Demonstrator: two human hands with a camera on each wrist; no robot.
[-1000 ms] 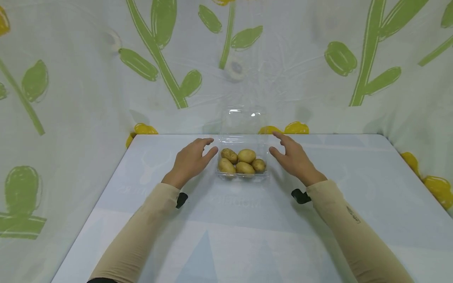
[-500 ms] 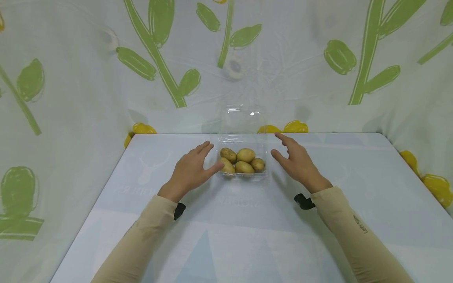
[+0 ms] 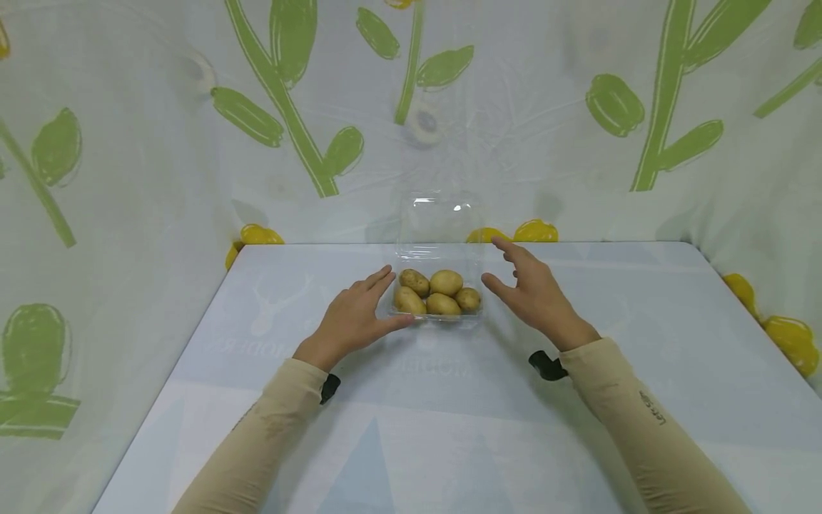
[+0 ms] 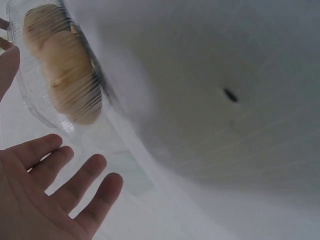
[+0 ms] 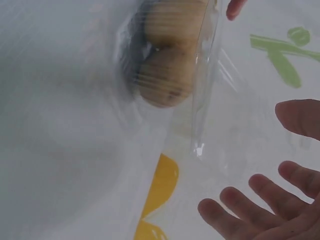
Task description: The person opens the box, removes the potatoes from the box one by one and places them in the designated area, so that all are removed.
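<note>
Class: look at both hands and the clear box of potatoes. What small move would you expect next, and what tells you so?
Probably the left hand and right hand close inward onto the sides of the clear box. Both are open, flanking it. The potatoes sit inside, and the lid stands open behind.

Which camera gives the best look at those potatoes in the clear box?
The head view: all five potatoes sit sharp in the open clear box, between both hands. The left wrist view shows only a blurred couple through ribbed plastic; the right wrist view likewise.
</note>
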